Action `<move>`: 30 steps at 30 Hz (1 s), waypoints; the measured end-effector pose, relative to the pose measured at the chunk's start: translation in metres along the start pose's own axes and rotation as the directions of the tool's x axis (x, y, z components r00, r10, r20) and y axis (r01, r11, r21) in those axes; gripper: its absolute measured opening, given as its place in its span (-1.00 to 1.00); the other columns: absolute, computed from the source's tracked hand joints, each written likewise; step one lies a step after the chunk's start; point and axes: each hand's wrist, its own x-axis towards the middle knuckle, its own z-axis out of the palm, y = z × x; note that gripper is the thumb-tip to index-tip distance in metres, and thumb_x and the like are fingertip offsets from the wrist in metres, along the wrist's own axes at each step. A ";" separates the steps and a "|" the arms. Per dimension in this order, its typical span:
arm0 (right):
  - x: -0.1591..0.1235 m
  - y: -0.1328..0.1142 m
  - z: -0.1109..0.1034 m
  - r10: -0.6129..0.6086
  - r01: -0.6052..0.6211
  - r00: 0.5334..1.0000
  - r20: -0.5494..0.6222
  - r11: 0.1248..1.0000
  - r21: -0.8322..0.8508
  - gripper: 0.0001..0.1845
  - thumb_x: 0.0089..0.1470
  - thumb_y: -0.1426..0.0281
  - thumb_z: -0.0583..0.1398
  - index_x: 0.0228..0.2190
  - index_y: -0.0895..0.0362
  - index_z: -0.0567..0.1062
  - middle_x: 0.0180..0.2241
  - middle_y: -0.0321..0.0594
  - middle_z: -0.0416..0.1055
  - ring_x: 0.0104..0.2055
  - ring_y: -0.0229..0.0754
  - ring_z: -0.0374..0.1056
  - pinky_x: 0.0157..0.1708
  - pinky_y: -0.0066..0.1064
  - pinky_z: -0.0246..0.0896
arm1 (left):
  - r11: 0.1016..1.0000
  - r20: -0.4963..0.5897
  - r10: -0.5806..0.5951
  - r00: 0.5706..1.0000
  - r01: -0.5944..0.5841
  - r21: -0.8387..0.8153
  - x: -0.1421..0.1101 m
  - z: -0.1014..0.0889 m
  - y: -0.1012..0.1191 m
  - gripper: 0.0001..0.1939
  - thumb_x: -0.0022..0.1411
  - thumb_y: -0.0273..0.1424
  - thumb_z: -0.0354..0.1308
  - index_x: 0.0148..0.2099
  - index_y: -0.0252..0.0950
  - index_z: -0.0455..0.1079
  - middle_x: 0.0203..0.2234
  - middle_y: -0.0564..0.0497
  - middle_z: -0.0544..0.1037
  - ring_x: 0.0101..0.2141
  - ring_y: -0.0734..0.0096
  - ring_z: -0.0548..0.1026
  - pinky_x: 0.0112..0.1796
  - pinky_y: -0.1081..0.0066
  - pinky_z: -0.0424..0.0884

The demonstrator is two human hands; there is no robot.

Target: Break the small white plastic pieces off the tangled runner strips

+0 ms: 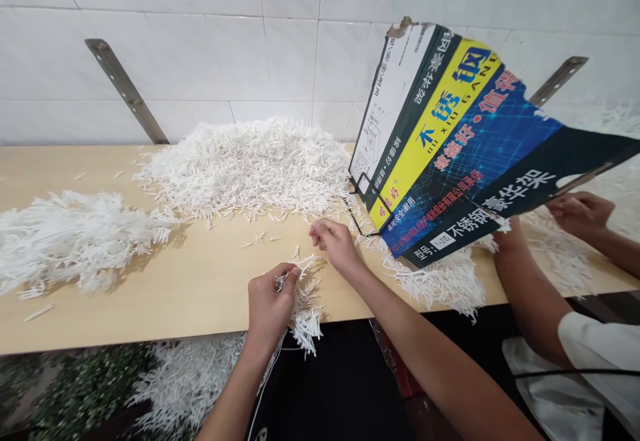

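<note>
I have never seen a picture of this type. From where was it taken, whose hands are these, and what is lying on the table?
No machine here: a person works with bare hands, and the single picture comes from a camera worn on their head, looking forward and down. Their left hand pinches white strands; the right hand is close by, but whether it grips anything is unclear. On the table lie a big pile of similar strands, a smaller pile at left, and loose pieces. Printed cardboard stands at right, with another person's hands beyond.
</note>
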 end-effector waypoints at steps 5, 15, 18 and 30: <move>-0.012 -0.020 -0.002 -0.156 0.183 0.966 0.205 0.975 -0.124 -0.64 0.25 0.27 0.18 0.04 0.05 0.54 0.01 -0.14 0.52 -0.04 -0.14 0.43 -0.05 -0.32 0.31 | 0.998 -0.029 -0.041 0.999 0.039 -0.049 0.001 -0.001 0.003 -0.66 0.27 -0.14 0.18 -0.29 -0.29 0.63 -0.43 0.04 0.67 -0.40 0.31 0.53 -0.31 0.43 0.35; -0.022 -0.008 -0.003 -0.058 0.079 0.977 0.206 0.992 -0.095 -0.59 0.17 0.08 0.26 -0.51 0.14 0.56 -0.60 -0.28 0.38 -0.53 -0.23 0.26 -0.49 -0.41 0.12 | 0.995 0.022 -0.025 0.999 0.027 -0.096 0.007 0.002 0.007 -0.65 0.27 -0.13 0.19 -0.28 -0.30 0.63 -0.49 0.05 0.62 -0.41 0.32 0.48 -0.34 0.43 0.31; -0.023 -0.005 -0.004 -0.078 0.092 0.984 0.158 0.992 -0.084 -0.58 0.19 0.07 0.23 -0.51 0.13 0.55 -0.58 -0.27 0.38 -0.52 -0.22 0.25 -0.49 -0.39 0.11 | 0.994 0.035 -0.037 0.999 0.040 -0.100 0.007 0.003 0.008 -0.65 0.26 -0.12 0.20 -0.28 -0.29 0.63 -0.55 0.08 0.57 -0.47 0.37 0.42 -0.37 0.44 0.28; -0.039 -0.018 0.009 -0.307 0.210 0.951 -0.037 0.729 -0.652 -0.69 0.37 0.27 0.04 -0.27 0.10 0.54 -0.35 -0.12 0.52 -0.28 -0.06 0.42 -0.23 -0.31 0.20 | 0.990 -0.038 -0.043 0.998 0.038 -0.135 0.002 -0.001 0.000 -0.68 0.25 -0.16 0.22 -0.33 -0.30 0.61 -0.48 0.06 0.61 -0.39 0.34 0.49 -0.29 0.43 0.34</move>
